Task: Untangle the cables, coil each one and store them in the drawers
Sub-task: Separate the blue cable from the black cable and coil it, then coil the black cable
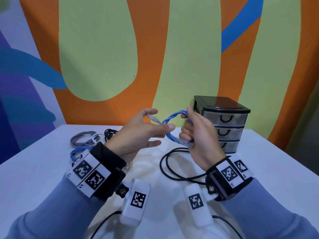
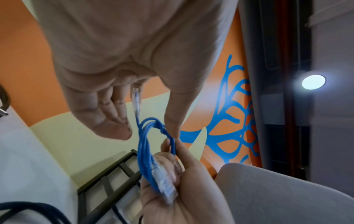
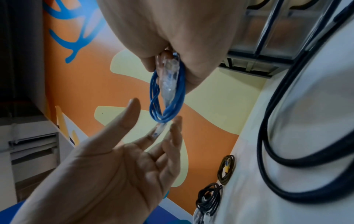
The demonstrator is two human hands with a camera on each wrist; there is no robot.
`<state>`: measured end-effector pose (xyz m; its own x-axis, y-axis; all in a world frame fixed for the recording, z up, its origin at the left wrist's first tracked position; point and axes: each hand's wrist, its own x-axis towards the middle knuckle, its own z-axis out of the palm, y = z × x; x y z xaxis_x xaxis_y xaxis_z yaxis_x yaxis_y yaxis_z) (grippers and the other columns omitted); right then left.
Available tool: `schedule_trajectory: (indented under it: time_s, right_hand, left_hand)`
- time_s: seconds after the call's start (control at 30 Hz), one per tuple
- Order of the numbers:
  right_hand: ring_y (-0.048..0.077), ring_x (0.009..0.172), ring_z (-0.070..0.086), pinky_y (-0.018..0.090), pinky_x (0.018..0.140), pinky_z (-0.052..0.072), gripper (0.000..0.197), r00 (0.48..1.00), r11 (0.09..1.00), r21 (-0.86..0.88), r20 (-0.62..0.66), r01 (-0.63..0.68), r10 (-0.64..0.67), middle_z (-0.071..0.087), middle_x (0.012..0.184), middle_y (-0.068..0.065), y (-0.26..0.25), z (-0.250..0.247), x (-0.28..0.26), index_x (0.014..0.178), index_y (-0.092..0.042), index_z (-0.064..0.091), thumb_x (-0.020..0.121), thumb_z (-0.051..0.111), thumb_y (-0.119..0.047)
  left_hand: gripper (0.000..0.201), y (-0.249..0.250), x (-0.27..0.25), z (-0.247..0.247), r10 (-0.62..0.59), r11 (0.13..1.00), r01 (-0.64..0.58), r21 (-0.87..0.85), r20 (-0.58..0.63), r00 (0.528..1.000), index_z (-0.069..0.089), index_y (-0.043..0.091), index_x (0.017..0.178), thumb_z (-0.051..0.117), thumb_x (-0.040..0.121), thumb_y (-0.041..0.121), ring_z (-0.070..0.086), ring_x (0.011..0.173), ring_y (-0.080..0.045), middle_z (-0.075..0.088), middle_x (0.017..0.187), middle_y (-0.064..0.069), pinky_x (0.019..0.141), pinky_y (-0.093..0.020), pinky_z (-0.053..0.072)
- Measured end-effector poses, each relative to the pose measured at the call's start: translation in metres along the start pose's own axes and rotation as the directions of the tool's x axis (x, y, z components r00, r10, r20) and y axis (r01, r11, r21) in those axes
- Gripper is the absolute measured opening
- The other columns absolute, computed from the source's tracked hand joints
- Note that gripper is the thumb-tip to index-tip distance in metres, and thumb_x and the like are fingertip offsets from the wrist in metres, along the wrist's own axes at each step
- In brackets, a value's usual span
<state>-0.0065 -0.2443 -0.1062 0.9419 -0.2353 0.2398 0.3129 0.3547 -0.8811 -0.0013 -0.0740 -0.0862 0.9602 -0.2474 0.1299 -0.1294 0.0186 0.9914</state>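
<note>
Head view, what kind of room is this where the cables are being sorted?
Probably a staged indoor workspace or office corner, not a home. A plain white table stands against a painted orange and green mural wall, with a small black drawer unit and coiled cables laid out on it.

I note a bright blue cable (image 1: 170,125) with clear plastic plugs, held up between both hands. Far left on the white table (image 1: 43,178): a grey coil (image 1: 81,139), a white cable (image 1: 97,136), a black coil (image 1: 109,133), and nearer, another blue coil (image 1: 78,150). A black cable (image 1: 165,166) loops near the middle. On the far right I see a drawer unit (image 1: 222,123) with black frame, black curved handles and smoky translucent fronts. My sleeves (image 1: 51,213) read grey-blue. Wrist bands (image 1: 89,173) are black with white tags bearing black-and-white square codes. The wall (image 1: 103,49) behind shows orange, pale green, blue and purple shapes.
</note>
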Motion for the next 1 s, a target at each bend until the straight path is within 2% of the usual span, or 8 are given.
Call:
schedule_trajectory:
  time_s: [0.17, 0.3, 0.4, 0.5, 0.63, 0.73, 0.9, 1.0]
  right_hand:
    - [0.017, 0.055, 0.047, 0.034, 0.071, 0.053, 0.029, 0.991, 0.996, -0.084, 0.133, 0.025, -0.014, 0.043, 0.064, 0.004, -0.004, 0.001, 0.001, 0.097, -0.004, 0.065, 0.107, 0.057, -0.030]
    - [0.016, 0.081, 0.060, 0.039, 0.084, 0.058, 0.033, 0.962, 0.892, -0.424, 0.271, 0.157, -0.041, 0.062, 0.085, 0.006, -0.013, -0.009, 0.007, 0.094, -0.007, 0.074, 0.107, 0.058, -0.032]
    - [0.012, 0.086, 0.061, 0.038, 0.088, 0.058, 0.037, 0.923, 0.763, -0.621, 0.375, 0.180, 0.087, 0.066, 0.088, -0.002, -0.013, -0.019, 0.014, 0.098, -0.012, 0.077, 0.108, 0.053, -0.038]
    - [0.016, 0.103, 0.068, 0.043, 0.101, 0.054, 0.031, 0.908, 0.499, -0.842, 0.355, 0.206, 0.223, 0.073, 0.107, -0.005, -0.009, -0.033, 0.025, 0.105, -0.021, 0.076, 0.106, 0.055, -0.044]
    - [0.018, 0.135, 0.052, 0.033, 0.108, 0.045, 0.049, 0.849, -0.044, -0.952, 0.248, 0.302, 0.466, 0.052, 0.145, -0.006, -0.010, -0.046, 0.032, 0.149, -0.029, 0.050, 0.103, 0.060, -0.043]
    - [0.019, 0.119, 0.061, 0.035, 0.098, 0.055, 0.054, 0.827, -0.219, -0.923, 0.154, 0.315, 0.540, 0.058, 0.137, -0.005, -0.005, -0.044, 0.035, 0.151, -0.027, 0.048, 0.099, 0.062, -0.029]
    - [0.017, 0.092, 0.061, 0.024, 0.067, 0.047, 0.023, 0.846, -0.230, -0.910, 0.197, 0.346, 0.495, 0.060, 0.092, -0.010, 0.000, -0.042, 0.042, 0.118, -0.018, 0.075, 0.098, 0.063, -0.017]
    - [0.013, 0.077, 0.059, 0.023, 0.062, 0.043, 0.008, 0.887, -0.032, -0.949, 0.279, 0.312, 0.369, 0.061, 0.083, -0.009, -0.007, -0.048, 0.042, 0.101, -0.021, 0.073, 0.098, 0.066, -0.022]
  left_hand:
    - [0.056, -0.004, 0.007, -0.007, 0.292, 0.935, -0.248, 0.252, -0.157, 0.943, 0.052, 0.026, 0.134, 0.083, 0.090, 0.013, 0.070, 0.074, -0.014, 0.077, 0.088, -0.018, 0.075, -0.032, 0.058]
    - [0.044, -0.004, 0.016, -0.022, 0.376, 0.890, -0.292, 0.351, -0.199, 0.905, 0.051, 0.026, 0.126, 0.080, 0.093, 0.021, 0.072, 0.081, -0.026, 0.078, 0.087, -0.005, 0.073, -0.044, 0.057]
    - [0.025, -0.010, 0.024, -0.029, 0.418, 0.832, -0.296, 0.469, -0.180, 0.890, 0.063, 0.021, 0.116, 0.078, 0.095, 0.019, 0.069, 0.073, -0.016, 0.076, 0.083, 0.000, 0.064, -0.033, 0.054]
    - [0.003, -0.014, 0.029, -0.038, 0.417, 0.738, -0.236, 0.632, -0.154, 0.896, 0.076, 0.020, 0.094, 0.078, 0.094, 0.017, 0.071, 0.072, -0.018, 0.075, 0.074, 0.003, 0.064, -0.032, 0.055]
    - [0.016, -0.017, 0.037, -0.055, 0.212, 0.587, -0.031, 0.809, -0.116, 0.970, 0.080, 0.018, 0.076, 0.080, 0.091, 0.018, 0.069, 0.070, -0.023, 0.074, 0.068, -0.004, 0.061, -0.030, 0.048]
    - [0.015, -0.023, 0.041, -0.065, -0.011, 0.515, 0.119, 0.849, -0.132, 0.991, 0.083, 0.010, 0.076, 0.083, 0.089, 0.019, 0.072, 0.076, -0.030, 0.079, 0.077, -0.012, 0.063, -0.031, 0.053]
    - [0.011, -0.030, 0.045, -0.070, -0.141, 0.405, 0.225, 0.886, -0.182, 0.973, 0.083, 0.007, 0.085, 0.086, 0.085, 0.018, 0.076, 0.088, -0.028, 0.080, 0.084, -0.008, 0.083, -0.042, 0.064]
    - [0.018, -0.029, 0.043, -0.072, -0.049, 0.363, 0.219, 0.906, -0.216, 0.975, 0.082, 0.007, 0.091, 0.084, 0.087, 0.024, 0.073, 0.093, -0.030, 0.079, 0.097, -0.010, 0.085, -0.041, 0.063]
